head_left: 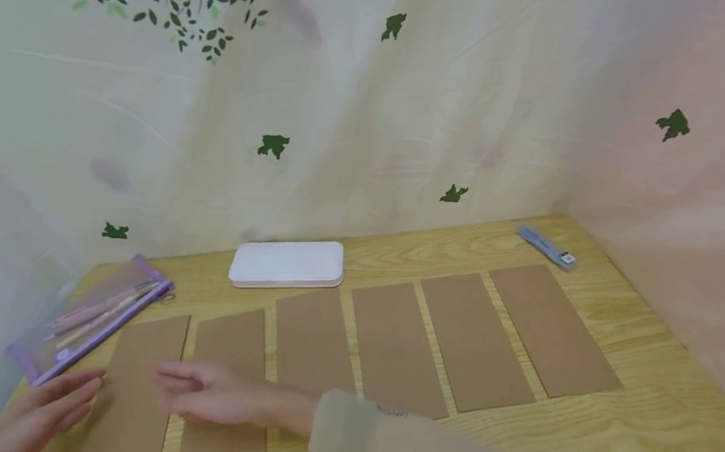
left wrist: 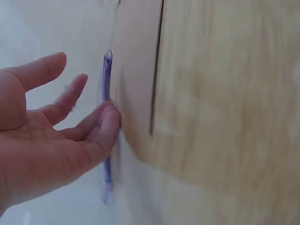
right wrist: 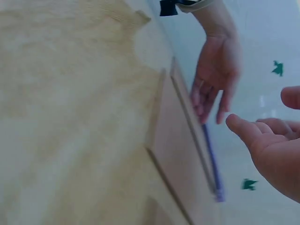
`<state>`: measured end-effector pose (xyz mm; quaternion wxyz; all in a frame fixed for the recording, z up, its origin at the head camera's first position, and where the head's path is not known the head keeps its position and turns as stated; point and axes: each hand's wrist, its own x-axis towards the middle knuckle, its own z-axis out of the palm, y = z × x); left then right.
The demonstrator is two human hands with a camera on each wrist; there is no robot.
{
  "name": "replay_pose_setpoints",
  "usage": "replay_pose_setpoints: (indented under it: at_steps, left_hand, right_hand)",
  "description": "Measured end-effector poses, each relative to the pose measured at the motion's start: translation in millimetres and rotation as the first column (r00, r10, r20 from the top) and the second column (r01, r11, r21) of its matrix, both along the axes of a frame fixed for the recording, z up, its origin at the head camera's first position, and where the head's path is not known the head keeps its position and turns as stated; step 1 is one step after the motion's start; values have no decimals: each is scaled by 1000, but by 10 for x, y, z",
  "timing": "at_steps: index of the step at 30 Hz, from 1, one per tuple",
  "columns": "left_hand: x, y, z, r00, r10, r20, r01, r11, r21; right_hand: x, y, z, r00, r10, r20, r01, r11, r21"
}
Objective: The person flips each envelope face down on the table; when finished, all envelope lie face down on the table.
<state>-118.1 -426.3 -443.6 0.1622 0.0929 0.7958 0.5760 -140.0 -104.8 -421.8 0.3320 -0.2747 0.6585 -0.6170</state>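
Observation:
Several brown cardboard rectangles lie side by side in a row on the wooden table. My left hand [head_left: 38,425] is beside the leftmost cardboard [head_left: 133,393], its fingers loosely bent and holding nothing. In the left wrist view, the left hand [left wrist: 61,136] overlaps the purple edge of a pouch [left wrist: 107,77]; contact cannot be told. My right hand [head_left: 208,391] reaches across to the left, over the second cardboard [head_left: 231,350], with nothing in its grasp. The right wrist view shows part of the right hand [right wrist: 276,145] and, facing it, the left hand [right wrist: 218,70].
A see-through purple zip pouch [head_left: 93,319] with pens or pencils inside lies at the back left. A white flat case [head_left: 286,264] stands at the back middle, and a slim blue-grey packet [head_left: 545,246] at the back right. Patterned cloth [head_left: 345,91] surrounds the table [head_left: 657,370].

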Motion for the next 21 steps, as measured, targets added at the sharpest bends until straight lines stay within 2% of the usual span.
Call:
replay_pose_setpoints:
  at_steps: [1, 2, 3, 4, 5, 6, 7, 8, 10, 11, 12, 13, 15, 17, 19, 20, 21]
  left_hand:
    - [9, 79, 42, 999, 26, -23, -29, 991, -133]
    - [18, 167, 82, 997, 37, -61, -52, 966, -254]
    - [23, 265, 131, 994, 41, -105, -75, 932, -354]
    - [23, 355, 182, 987, 32, -154, -95, 904, -417]
    - [19, 444, 232, 978, 18, -209, -114, 882, -457]
    - [7, 523, 285, 960, -11, -281, -130, 867, -480]
    - [-9, 596, 341, 933, -41, -358, -154, 853, -498]
    - [-27, 667, 394, 897, -69, -438, -182, 843, -507]
    - [-77, 789, 499, 810, -141, -569, -232, 814, -532]
    - [-99, 842, 548, 772, -172, -612, -253, 800, -544]
    - [-121, 892, 601, 746, -194, -637, -268, 789, -553]
    - [-138, 942, 652, 743, -197, -639, -279, 777, -564]
    - [-175, 1029, 743, 756, -200, -623, -299, 742, -601]
    - [-204, 1110, 830, 800, -184, -571, -297, 706, -643]
    - [-240, 1186, 904, 831, -179, -526, -289, 669, -684]
    - [-256, 1223, 934, 836, -186, -517, -289, 651, -702]
    - [-271, 1255, 956, 835, -198, -514, -290, 636, -715]
  right_hand:
    - [-11, 59, 61, 994, 40, -106, -36, 999, 39]
    - [-24, 119, 124, 974, 84, -211, -67, 994, 90]
    - [-34, 179, 190, 942, 127, -311, -86, 986, 142]
    - [-44, 246, 259, 902, 170, -396, -96, 975, 199]
    - [-59, 315, 325, 862, 208, -462, -104, 965, 240]
    - [-77, 386, 389, 818, 240, -523, -105, 956, 274]
    - [-97, 463, 453, 766, 265, -586, -90, 947, 310]
    - [-120, 539, 516, 721, 280, -634, -78, 942, 328]
    - [-175, 708, 637, 638, 279, -717, -23, 939, 344]
    - [-204, 793, 692, 595, 271, -757, 16, 937, 348]
    - [-230, 881, 750, 557, 262, -788, 67, 932, 357]
    - [-256, 974, 805, 510, 257, -821, 132, 920, 369]
    - [-303, 1169, 911, 434, 243, -867, 261, 888, 379]
    - [-354, 1382, 1001, 372, 239, -897, 382, 841, 383]
    - [-416, 1611, 1075, 334, 247, -910, 488, 780, 391]
    - [-449, 1734, 1103, 322, 250, -913, 535, 748, 394]
    - [-483, 1861, 1121, 321, 252, -913, 570, 718, 399]
